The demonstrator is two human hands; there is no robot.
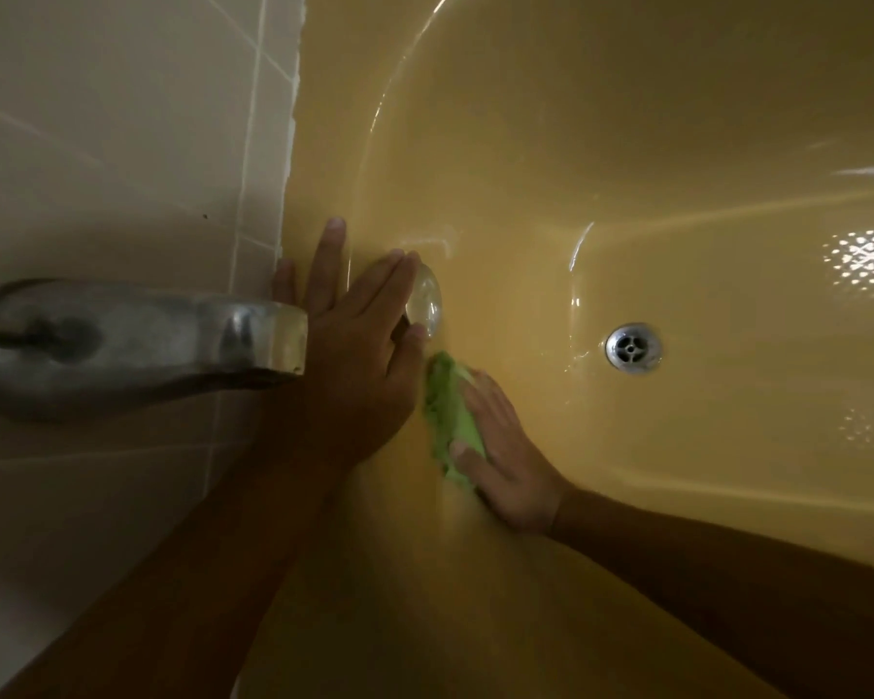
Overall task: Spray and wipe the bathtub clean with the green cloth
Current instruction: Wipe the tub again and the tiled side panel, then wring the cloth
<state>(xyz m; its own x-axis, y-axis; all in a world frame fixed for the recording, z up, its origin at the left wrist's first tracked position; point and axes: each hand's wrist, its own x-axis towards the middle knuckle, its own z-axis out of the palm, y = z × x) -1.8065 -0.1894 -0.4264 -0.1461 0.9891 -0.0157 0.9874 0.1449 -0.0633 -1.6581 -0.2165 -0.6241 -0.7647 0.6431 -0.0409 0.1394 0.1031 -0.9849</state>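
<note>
Crumpled green cloth (449, 415) on the glossy yellow bathtub (626, 143) end wall, long axis running from the round chrome overflow cover (427, 305) toward the viewer, right hand (510, 461) pressing it flat-fingered, left hand (359, 355) splayed flat alongside.

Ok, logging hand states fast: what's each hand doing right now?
Left hand: open, flat against the bathtub wall.
Right hand: open, pressing the green cloth on the wall.

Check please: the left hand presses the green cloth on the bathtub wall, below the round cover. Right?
No, the right hand presses the green cloth on the bathtub wall, below the round cover; the head view shows it.
</note>
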